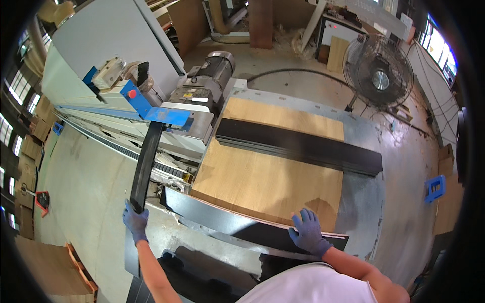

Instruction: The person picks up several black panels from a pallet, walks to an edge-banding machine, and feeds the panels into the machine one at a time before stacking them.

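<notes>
My left hand [135, 223], in a blue-grey glove, is closed on the near end of a long narrow black board [146, 164]. That board's far end sits under the blue guard [169, 116] of the machine at the left. On the right, my right hand [308, 233], gloved the same way, has its fingers apart over the edge of a second black board [227, 220]. This one has a pale long edge and lies along the near side of a wood-coloured panel [268, 169]. A stack of black boards [298, 144] rests across the panel.
The machine carries a motor [204, 83], a red button [132, 94] and a chain track [108, 140]. A metal table [361, 202] bears the panel. Beyond it stands a large fan [378, 72]. Cardboard [48, 267] is stacked at the lower left; a blue plastic stool [435, 188] stands far right.
</notes>
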{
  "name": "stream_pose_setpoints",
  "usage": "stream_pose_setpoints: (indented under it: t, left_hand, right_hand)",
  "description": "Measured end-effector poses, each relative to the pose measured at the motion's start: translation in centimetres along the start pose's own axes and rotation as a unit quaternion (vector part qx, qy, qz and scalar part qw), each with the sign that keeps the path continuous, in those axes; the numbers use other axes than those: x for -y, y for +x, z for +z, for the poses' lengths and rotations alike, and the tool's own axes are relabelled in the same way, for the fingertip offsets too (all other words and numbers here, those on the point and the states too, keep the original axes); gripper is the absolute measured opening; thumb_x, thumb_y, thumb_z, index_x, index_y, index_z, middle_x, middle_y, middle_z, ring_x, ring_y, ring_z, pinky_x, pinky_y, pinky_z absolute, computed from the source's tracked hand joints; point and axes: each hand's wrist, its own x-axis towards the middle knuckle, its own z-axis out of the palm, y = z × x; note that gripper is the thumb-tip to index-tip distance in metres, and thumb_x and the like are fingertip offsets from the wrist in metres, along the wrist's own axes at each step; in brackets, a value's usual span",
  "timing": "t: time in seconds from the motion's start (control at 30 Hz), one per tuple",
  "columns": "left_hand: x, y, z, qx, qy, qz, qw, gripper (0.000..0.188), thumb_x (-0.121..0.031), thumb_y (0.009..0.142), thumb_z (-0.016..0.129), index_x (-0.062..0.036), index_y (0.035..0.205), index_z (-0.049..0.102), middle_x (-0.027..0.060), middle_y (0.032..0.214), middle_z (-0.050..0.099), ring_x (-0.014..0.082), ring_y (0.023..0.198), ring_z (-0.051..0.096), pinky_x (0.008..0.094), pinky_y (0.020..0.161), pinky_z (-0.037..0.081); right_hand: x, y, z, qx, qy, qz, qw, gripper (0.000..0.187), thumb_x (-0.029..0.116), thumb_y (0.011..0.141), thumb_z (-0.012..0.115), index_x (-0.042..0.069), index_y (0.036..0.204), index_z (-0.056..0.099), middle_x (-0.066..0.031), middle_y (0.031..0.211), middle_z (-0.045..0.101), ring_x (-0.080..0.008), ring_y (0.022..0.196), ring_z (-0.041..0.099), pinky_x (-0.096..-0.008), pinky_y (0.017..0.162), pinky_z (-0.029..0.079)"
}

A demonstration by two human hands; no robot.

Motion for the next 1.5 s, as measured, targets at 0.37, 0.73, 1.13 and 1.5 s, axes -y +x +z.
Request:
stream_pose_setpoints:
  t: [0.37,0.73,1.13,1.5]
  left_hand:
    - [-10.4,-12.8,-11.5,0.025,-0.055,0.188,0.98,0.096,-0.032,0.06,0.084,-0.0027,0.141,0.042,0.0209,0.122,0.053,0.0407,0.115,0.048,0.0522,0.102,0.037]
    - [-36.0,-6.0,-10.9,-0.034,-0.132,0.541,0.83,0.088,-0.04,0.06,0.085,-0.0063,0.133,0.051,0.0205,0.128,0.05,0.0414,0.119,0.047,0.056,0.109,0.033]
    - [-50.6,-6.1,-7.6,-0.145,-0.192,0.64,0.73,0.068,-0.037,0.071,0.076,-0.0055,0.127,0.054,0.025,0.136,0.048,0.0445,0.124,0.047,0.0636,0.11,0.03]
    - [-50.6,-7.3,-6.8,-0.075,-0.186,0.614,0.763,0.057,-0.031,0.073,0.072,-0.0062,0.121,0.055,0.0231,0.132,0.053,0.0426,0.122,0.051,0.0619,0.108,0.034]
  right_hand:
    - [-1.6,3.8,-3.2,-0.087,0.095,-0.016,0.992,0.049,0.015,0.076,0.071,0.005,0.121,0.056,-0.0227,0.119,0.054,-0.0416,0.113,0.053,-0.0509,0.098,0.043]
    - [-10.7,9.1,-13.5,-0.109,-0.069,-0.177,0.976,0.077,0.038,0.065,0.082,0.014,0.133,0.053,-0.021,0.134,0.044,-0.0424,0.13,0.04,-0.0622,0.11,0.028]
    - [-21.6,6.6,-17.1,-0.157,-0.164,-0.087,0.97,0.079,0.036,0.058,0.086,0.018,0.128,0.056,-0.0163,0.126,0.047,-0.0362,0.12,0.048,-0.0583,0.106,0.036]
    - [-20.9,5.8,-15.3,-0.109,-0.086,-0.054,0.989,0.058,0.027,0.063,0.082,0.014,0.116,0.061,-0.0178,0.124,0.052,-0.0394,0.116,0.052,-0.0581,0.101,0.039]
